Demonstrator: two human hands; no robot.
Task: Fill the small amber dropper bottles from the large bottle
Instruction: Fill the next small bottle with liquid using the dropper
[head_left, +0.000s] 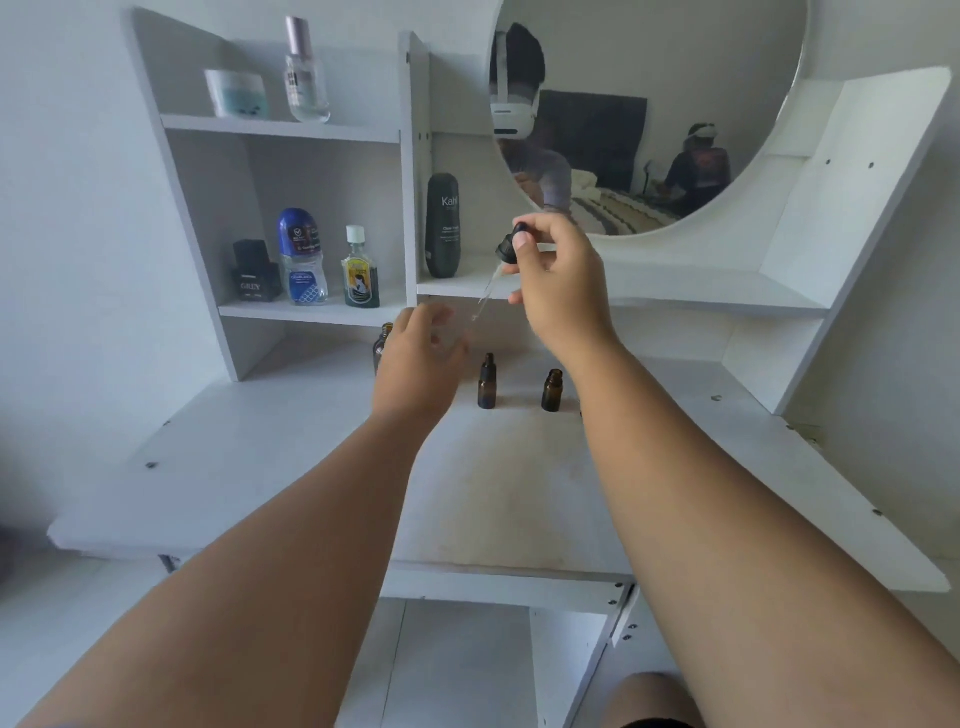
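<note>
White table below shelves. Right hand raised, fingers pinching dropper by its black bulb. Left hand loosely spread before large bottle. Two small amber bottles standing between the hands.

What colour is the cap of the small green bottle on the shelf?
White, on the green bottle; seen in the head view.

White vanity desk with built-in shelves. Top left shelf has a white cream jar and, right beside it, a clear perfume bottle with a pinkish cap. Shelf below, left to right: a black box-shaped bottle marked GREY, a blue roll-on, and a small green bottle with a white cap. To the right, past the divider, a tall dark Kahf tube stands under a round mirror.
</note>
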